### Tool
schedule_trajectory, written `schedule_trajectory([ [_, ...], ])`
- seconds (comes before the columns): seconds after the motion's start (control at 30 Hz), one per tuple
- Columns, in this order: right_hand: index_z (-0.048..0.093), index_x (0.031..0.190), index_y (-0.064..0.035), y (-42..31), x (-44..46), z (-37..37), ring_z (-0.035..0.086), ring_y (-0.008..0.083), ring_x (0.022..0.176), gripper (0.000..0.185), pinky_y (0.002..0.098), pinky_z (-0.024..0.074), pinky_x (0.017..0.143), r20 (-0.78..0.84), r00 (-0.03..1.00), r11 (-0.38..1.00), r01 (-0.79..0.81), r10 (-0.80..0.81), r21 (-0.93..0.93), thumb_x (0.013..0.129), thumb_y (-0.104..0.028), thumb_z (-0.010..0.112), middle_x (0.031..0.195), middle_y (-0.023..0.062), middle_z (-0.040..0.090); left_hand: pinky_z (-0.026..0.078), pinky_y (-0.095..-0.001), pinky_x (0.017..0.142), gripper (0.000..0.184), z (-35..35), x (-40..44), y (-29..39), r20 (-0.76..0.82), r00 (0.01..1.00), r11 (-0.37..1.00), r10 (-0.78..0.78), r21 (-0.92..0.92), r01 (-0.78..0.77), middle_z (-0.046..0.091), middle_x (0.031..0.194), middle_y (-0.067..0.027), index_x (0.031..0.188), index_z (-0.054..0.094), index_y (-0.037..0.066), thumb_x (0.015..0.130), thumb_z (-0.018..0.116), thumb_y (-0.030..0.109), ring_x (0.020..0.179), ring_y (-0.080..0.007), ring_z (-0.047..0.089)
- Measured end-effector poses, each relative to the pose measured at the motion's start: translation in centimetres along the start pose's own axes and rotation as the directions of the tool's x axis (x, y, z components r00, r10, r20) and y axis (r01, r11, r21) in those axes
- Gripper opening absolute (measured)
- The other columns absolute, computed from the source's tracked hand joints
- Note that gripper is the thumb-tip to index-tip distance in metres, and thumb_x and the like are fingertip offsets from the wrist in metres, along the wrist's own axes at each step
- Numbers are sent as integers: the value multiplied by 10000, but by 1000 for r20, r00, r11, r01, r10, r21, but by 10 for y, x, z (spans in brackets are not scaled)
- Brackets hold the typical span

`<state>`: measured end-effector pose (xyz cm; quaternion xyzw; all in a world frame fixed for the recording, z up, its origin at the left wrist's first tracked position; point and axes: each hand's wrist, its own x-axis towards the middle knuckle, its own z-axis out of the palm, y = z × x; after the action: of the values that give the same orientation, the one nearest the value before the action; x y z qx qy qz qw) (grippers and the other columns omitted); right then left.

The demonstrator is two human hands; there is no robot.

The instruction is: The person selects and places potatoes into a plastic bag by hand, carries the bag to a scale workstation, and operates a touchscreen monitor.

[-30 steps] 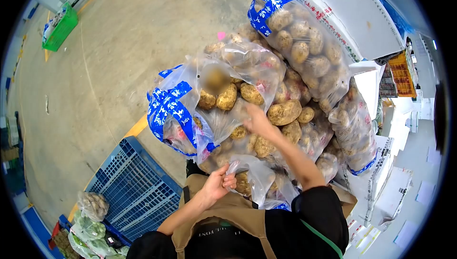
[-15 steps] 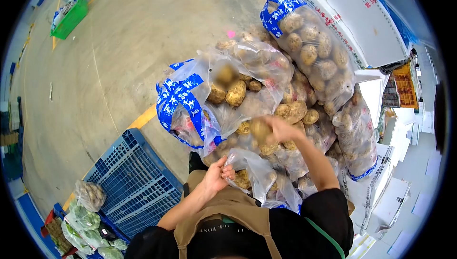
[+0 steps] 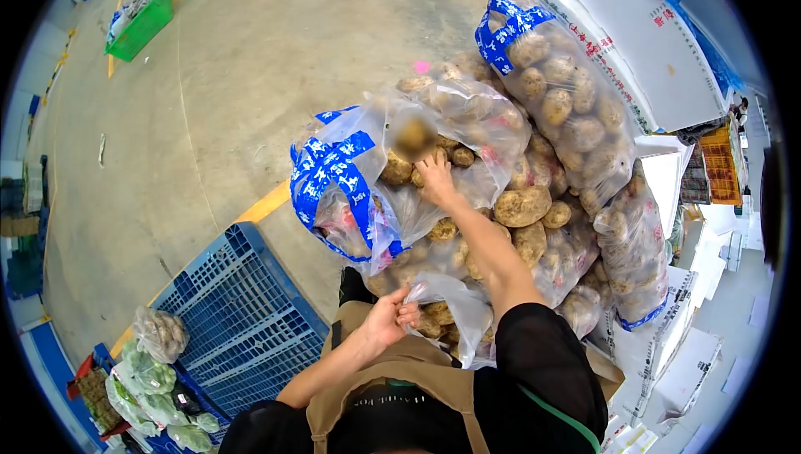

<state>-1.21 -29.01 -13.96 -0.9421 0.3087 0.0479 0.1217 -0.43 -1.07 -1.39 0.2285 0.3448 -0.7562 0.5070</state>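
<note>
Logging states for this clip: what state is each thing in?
Clear bag with blue handles: open, brown potatoes showing.
Clear bag by brown apron: open, potatoes inside.
Left hand: fingers pinching its edge.
Right hand: reaching into first bag.
Blue plastic pallet: flat on floor.
Green plastic crate: filled.

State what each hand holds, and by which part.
The left hand holds a clear bag by its rim. The right hand is at potatoes; whether it grips one cannot be told.

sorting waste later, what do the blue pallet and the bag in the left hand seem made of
Pallet: likely hard moulded plastic, fairly matt; its even blue lattice suggests that. Bag: thin plastic film, slightly glossy; it creases softly and looks cloudy, half see-through. Exact plastics: cannot tell.
</note>
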Motion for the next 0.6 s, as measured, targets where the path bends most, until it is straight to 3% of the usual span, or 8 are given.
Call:
schedule_trajectory([
  [0.1,446,1253,-58,29,-2,-4,458,349,1162,760,432,407,968,-178,984,891,80,0,447,569,-114,772,1192,200,499,300,-240,539,239,-6,-3,2,18,1000,999,-4,-41,5,308,555,49,1010,498,108,976,404,326,446,-77,259],
  [0.13,481,1199,-30,34,-6,-14,569,283,1024,667,416,473,890,-137,971,746,-58,197,663,598,-96,763,1096,143,579,303,-241,537,236,-5,-4,3,2,1000,998,-4,-60,4,311,555,48,1000,495,105,976,404,321,445,-78,262],
  [0.2,478,1189,-10,43,-32,-45,595,248,966,640,388,490,864,27,958,325,-124,285,937,622,-101,761,1070,121,592,306,-242,534,229,-7,-6,5,-6,1000,995,3,-100,-4,318,557,46,971,486,101,977,404,314,443,-80,269],
  [0.23,477,1184,1,47,-50,-60,608,231,937,628,374,498,851,121,945,76,-150,304,986,633,-103,759,1057,110,599,308,-243,533,227,-8,-4,6,5,1000,993,10,-117,-9,322,557,45,951,480,101,977,403,312,442,-81,272],
  [0.33,468,1182,2,58,-112,-88,591,177,943,576,307,511,789,251,926,-155,-214,282,964,688,-106,743,1050,110,577,315,-262,554,220,-14,9,11,58,998,991,3,-136,5,311,563,41,904,488,115,971,409,309,458,-92,282],
  [0.43,466,1199,-16,47,-166,-120,585,176,961,577,310,505,813,297,917,-295,-217,264,931,699,-115,736,1062,94,580,320,-268,545,235,-10,21,12,40,999,988,-21,-152,27,309,543,38,861,473,112,964,423,317,454,-96,285],
  [0.5,475,1209,-28,45,-192,-136,570,172,996,594,313,482,860,294,941,-243,-249,171,938,695,-158,745,1094,75,573,328,-272,542,256,-2,25,12,-20,999,997,27,-67,-28,313,543,35,808,439,122,967,414,321,452,-97,286],
  [0.6,492,1209,-38,36,-220,-150,552,162,1009,602,305,459,889,313,942,-188,-287,124,939,691,-206,750,1111,62,563,342,-270,538,261,1,27,14,-2,1000,996,25,-89,-25,317,542,32,810,421,133,973,397,335,444,-97,292],
])
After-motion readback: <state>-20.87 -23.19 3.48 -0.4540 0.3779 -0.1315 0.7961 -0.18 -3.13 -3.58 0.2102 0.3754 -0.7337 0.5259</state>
